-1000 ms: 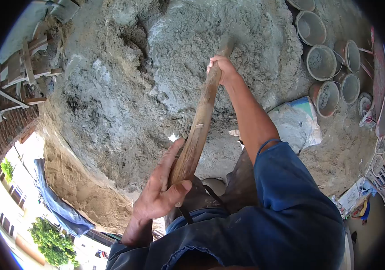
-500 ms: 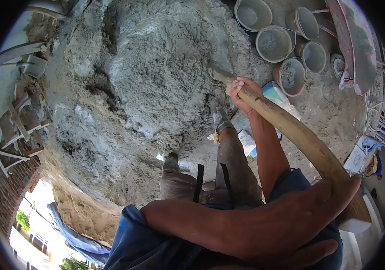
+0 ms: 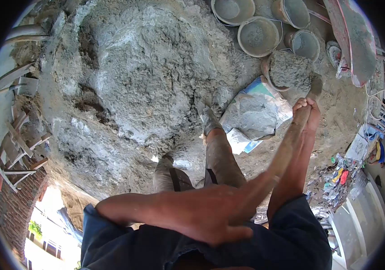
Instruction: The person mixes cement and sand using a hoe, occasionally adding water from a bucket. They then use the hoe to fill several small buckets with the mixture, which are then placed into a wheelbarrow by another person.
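My right hand [image 3: 307,108] is wrapped round the long wooden handle of a shovel [image 3: 287,148], low down near its head. Close below the camera, my left hand [image 3: 219,213] grips the handle's upper end. A heap of wet grey mortar [image 3: 291,69] covers the shovel's blade, which is hidden beneath it. This load is over the mouth of the nearest bucket [image 3: 267,72] and overlaps its rim. In front of my legs spreads a large mound of wet grey mix [image 3: 156,76].
Several other buckets, one of them with mix inside [image 3: 258,37], stand at the top right beside a wheelbarrow [image 3: 359,45]. An opened bag [image 3: 255,112] with grey material lies by my foot. Wooden pieces [image 3: 21,139] are at the left, and litter [image 3: 341,175] lies at the right.
The shovel has swung right from the mound to the nearest bucket, its blade now heaped with mortar. Both hands moved with it, and the view shifted, showing the opened bag fully.
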Action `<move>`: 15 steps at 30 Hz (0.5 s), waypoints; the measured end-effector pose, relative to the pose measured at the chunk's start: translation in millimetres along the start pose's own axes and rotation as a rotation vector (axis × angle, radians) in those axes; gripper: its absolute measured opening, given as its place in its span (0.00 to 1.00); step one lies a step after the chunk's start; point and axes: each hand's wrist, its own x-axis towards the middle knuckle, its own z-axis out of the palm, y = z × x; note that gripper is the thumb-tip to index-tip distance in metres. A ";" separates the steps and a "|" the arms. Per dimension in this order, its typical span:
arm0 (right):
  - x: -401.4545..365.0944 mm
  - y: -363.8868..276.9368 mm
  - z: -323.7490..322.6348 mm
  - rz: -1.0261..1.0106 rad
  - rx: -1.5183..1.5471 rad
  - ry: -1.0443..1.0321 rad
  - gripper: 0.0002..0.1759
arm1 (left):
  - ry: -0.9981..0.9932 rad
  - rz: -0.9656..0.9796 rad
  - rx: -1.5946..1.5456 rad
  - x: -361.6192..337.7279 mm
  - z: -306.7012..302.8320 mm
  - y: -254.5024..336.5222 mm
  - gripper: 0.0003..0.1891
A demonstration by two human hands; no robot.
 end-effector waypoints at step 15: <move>-29.2 146.9 -7.2 -0.282 -0.243 0.142 0.10 | 0.838 -0.291 0.386 19.7 56.2 -383.6 0.14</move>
